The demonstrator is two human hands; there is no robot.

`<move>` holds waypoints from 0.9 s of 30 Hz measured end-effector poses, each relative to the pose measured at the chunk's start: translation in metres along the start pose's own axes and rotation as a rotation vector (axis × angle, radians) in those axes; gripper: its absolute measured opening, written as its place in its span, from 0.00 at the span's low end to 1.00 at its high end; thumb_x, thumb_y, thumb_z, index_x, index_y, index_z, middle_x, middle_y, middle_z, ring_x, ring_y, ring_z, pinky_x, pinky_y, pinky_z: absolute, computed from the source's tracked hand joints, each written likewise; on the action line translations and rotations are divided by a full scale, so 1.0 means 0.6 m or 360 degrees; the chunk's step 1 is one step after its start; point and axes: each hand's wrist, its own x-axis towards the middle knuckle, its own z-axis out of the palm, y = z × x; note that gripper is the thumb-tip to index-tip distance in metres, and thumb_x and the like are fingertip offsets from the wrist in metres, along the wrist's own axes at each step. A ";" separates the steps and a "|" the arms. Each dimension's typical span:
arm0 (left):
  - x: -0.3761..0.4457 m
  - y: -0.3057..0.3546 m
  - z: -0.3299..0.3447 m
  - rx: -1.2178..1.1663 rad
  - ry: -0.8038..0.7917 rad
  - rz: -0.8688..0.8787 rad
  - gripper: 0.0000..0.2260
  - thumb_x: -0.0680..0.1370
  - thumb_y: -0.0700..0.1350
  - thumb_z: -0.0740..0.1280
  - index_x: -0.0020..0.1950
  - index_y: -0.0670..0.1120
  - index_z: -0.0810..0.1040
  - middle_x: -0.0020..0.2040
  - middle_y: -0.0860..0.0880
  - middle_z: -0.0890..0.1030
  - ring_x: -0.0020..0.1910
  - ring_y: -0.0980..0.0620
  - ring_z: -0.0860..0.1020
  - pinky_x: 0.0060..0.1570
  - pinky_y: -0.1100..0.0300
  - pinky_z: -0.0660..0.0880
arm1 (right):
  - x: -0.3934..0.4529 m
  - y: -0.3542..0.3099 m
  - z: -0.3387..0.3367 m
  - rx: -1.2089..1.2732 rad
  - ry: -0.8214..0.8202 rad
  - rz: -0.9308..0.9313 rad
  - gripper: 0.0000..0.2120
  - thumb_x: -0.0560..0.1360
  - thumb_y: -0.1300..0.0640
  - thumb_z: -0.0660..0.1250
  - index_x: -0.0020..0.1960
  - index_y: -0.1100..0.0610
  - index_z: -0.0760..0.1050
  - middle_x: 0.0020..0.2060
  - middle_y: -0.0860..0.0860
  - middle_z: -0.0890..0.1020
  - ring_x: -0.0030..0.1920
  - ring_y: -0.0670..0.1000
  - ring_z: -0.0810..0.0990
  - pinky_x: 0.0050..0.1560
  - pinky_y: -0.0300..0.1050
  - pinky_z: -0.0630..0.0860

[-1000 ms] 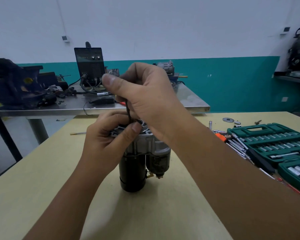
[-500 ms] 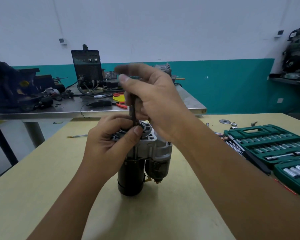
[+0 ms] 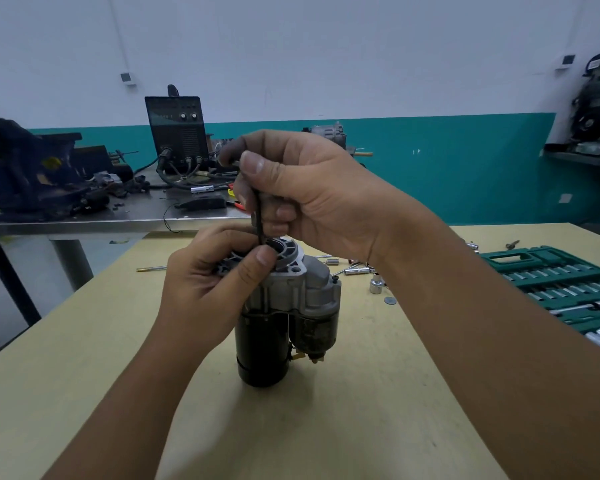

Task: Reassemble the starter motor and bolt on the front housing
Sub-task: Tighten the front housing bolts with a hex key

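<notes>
The starter motor (image 3: 284,327) stands upright on the wooden table (image 3: 378,393), black body below, silver front housing (image 3: 293,271) on top. My left hand (image 3: 208,289) grips the housing's left side, thumb on its upper rim. My right hand (image 3: 302,192) is just above it and holds a thin dark hex key (image 3: 258,216) that runs straight down into the housing's top. The key's lower tip is hidden behind my left thumb.
An open green socket set (image 3: 561,289) lies at the right. Loose sockets (image 3: 376,284) and a washer (image 3: 389,300) lie just right of the motor. Behind stands a steel bench (image 3: 118,220) with a black welder (image 3: 177,133) and clutter.
My right hand has turned on the hex key, its fingers shifting round the top. The motor and my left hand stay in place; the view has shifted slightly.
</notes>
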 end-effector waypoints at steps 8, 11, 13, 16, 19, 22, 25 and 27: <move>0.000 -0.003 -0.002 -0.0012 0.0043 -0.0032 0.11 0.76 0.53 0.69 0.50 0.47 0.84 0.49 0.45 0.85 0.51 0.46 0.82 0.52 0.44 0.80 | 0.002 0.004 0.011 -0.0010 0.0216 0.0005 0.04 0.84 0.63 0.61 0.51 0.60 0.72 0.34 0.55 0.76 0.25 0.45 0.66 0.28 0.41 0.63; -0.002 -0.011 -0.004 -0.0033 0.0058 -0.0037 0.12 0.76 0.52 0.70 0.51 0.46 0.85 0.50 0.44 0.86 0.52 0.45 0.83 0.52 0.42 0.80 | 0.003 0.011 0.014 -0.0059 0.0338 -0.0039 0.03 0.84 0.62 0.62 0.52 0.60 0.72 0.33 0.55 0.77 0.24 0.45 0.66 0.27 0.41 0.64; -0.003 -0.018 -0.003 -0.0054 0.0071 -0.0037 0.12 0.75 0.53 0.71 0.52 0.46 0.85 0.50 0.45 0.86 0.52 0.45 0.83 0.53 0.42 0.81 | 0.003 0.013 0.015 -0.0078 0.0306 -0.0042 0.03 0.85 0.61 0.61 0.56 0.59 0.73 0.34 0.54 0.77 0.24 0.45 0.65 0.28 0.42 0.62; -0.004 -0.026 -0.003 -0.0210 0.0096 -0.0050 0.11 0.73 0.56 0.76 0.50 0.51 0.86 0.51 0.49 0.87 0.53 0.49 0.84 0.54 0.48 0.83 | 0.003 0.014 0.015 -0.0074 0.0186 -0.0026 0.07 0.85 0.59 0.60 0.57 0.59 0.76 0.34 0.53 0.77 0.29 0.48 0.66 0.31 0.43 0.62; -0.006 -0.033 -0.013 -0.0466 -0.0002 -0.0144 0.16 0.65 0.60 0.83 0.45 0.54 0.85 0.56 0.48 0.86 0.57 0.43 0.84 0.55 0.45 0.83 | 0.002 0.020 0.016 -0.0060 0.0134 -0.0062 0.04 0.83 0.57 0.63 0.53 0.56 0.76 0.37 0.52 0.81 0.39 0.51 0.77 0.38 0.44 0.73; -0.004 -0.046 -0.026 -0.0485 -0.0116 -0.0199 0.29 0.59 0.56 0.87 0.48 0.40 0.81 0.59 0.37 0.83 0.60 0.34 0.82 0.57 0.32 0.80 | 0.001 0.029 0.018 0.0141 0.0148 -0.0066 0.03 0.83 0.58 0.63 0.51 0.56 0.73 0.40 0.57 0.84 0.41 0.57 0.83 0.42 0.51 0.81; -0.002 -0.044 -0.033 -0.0434 -0.0116 -0.0168 0.24 0.59 0.55 0.87 0.47 0.46 0.83 0.70 0.39 0.76 0.70 0.38 0.77 0.65 0.31 0.75 | 0.003 0.039 0.023 0.0295 0.0288 -0.0105 0.05 0.84 0.60 0.62 0.49 0.56 0.69 0.37 0.59 0.82 0.33 0.56 0.81 0.35 0.50 0.80; -0.002 -0.036 -0.033 -0.0353 -0.0100 -0.0169 0.20 0.58 0.55 0.86 0.44 0.56 0.83 0.73 0.47 0.75 0.74 0.44 0.74 0.69 0.35 0.73 | 0.005 0.043 0.026 0.0325 0.0375 -0.0151 0.07 0.84 0.60 0.63 0.48 0.55 0.68 0.35 0.59 0.81 0.30 0.55 0.78 0.33 0.49 0.78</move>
